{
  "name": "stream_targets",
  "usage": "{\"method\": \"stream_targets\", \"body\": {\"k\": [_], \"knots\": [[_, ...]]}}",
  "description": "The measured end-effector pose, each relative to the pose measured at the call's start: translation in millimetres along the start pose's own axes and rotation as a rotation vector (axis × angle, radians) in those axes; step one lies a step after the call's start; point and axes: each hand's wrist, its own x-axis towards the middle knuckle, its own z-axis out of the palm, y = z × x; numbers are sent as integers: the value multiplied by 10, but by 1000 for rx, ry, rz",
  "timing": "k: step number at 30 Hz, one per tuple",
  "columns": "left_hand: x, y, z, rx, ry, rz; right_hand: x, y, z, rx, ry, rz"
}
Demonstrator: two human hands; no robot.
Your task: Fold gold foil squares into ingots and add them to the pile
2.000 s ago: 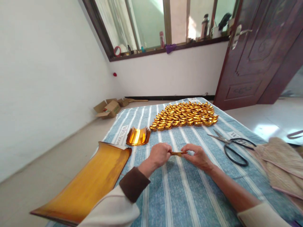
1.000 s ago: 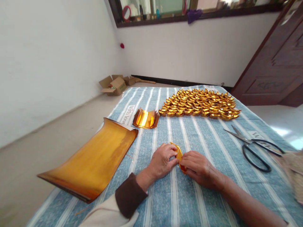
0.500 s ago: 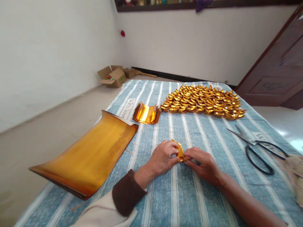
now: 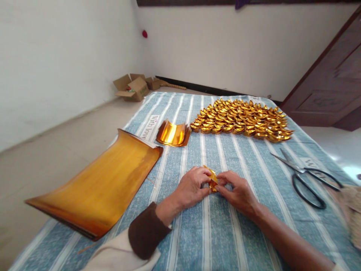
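A small piece of gold foil paper (image 4: 213, 180), partly folded, is pinched between both hands above the striped cloth. My left hand (image 4: 195, 185) grips its left side, with the fingers at the top and the thumb at the bottom edge. My right hand (image 4: 235, 189) pinches the right side of the same piece between thumb and fingers. Part of the foil is covered by the fingertips. Beyond the hands, a small stack of curled gold foil sheets (image 4: 172, 133) lies beside many folded gold foil ingots (image 4: 242, 118) set in close rows.
Large gold sheets (image 4: 98, 180) lie stacked at the left of the table, overhanging its edge. Black-handled scissors (image 4: 303, 173) rest partly spread on the right. A striped blue tablecloth (image 4: 194, 241) covers the table. An open cardboard box (image 4: 132, 88) stands on the floor beyond.
The right fingers have shifted slightly on the foil paper, and a fold on its right side now shows a darker face. The whole view has tilted a little downward.
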Motion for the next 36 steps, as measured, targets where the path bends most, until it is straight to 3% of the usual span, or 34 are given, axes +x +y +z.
{"method": "stream_targets", "body": {"k": [8, 18, 25, 29, 31, 36], "knots": [[46, 33, -73, -79, -45, -45, 13, -16, 12, 0, 2, 51], [73, 39, -67, -137, -19, -89, 23, -19, 28, 1, 7, 48], [56, -8, 23, -30, 32, -99, 41, 14, -118, 194, -40, 172], [63, 11, 17, -20, 37, -99, 78, 70, -294, 148, 126, 304], [68, 21, 11, -16, 40, -105, 82, 71, -336, 99, 155, 268], [60, 22, 20, -3, 34, -102, 32, -7, -239, 28, 4, 12]]}}
